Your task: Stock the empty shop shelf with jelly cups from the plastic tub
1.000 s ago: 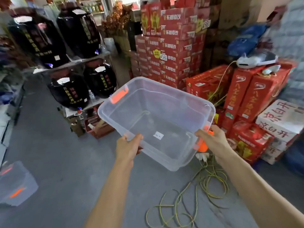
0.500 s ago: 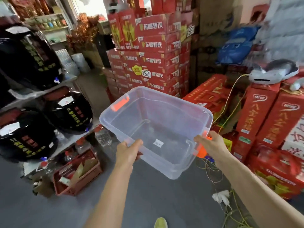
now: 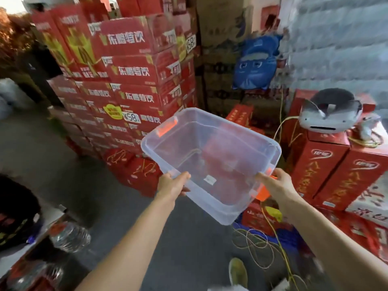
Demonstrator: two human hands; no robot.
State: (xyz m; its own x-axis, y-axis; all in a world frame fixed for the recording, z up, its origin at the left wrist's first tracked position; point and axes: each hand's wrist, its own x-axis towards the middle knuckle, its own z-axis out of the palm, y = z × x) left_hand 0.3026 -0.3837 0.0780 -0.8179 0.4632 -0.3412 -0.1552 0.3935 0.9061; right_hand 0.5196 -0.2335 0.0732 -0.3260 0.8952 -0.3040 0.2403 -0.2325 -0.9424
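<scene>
Clear tub (image 3: 210,148) — empty, near rim gripped by left hand (image 3: 172,185) and right hand (image 3: 276,185). View swings right, red cartons (image 3: 130,70) now ahead — tub being carried off; stocking likely done.

Shop stockroom: stacked red drink cartons (image 3: 126,66), price tag (image 3: 131,118).
</scene>
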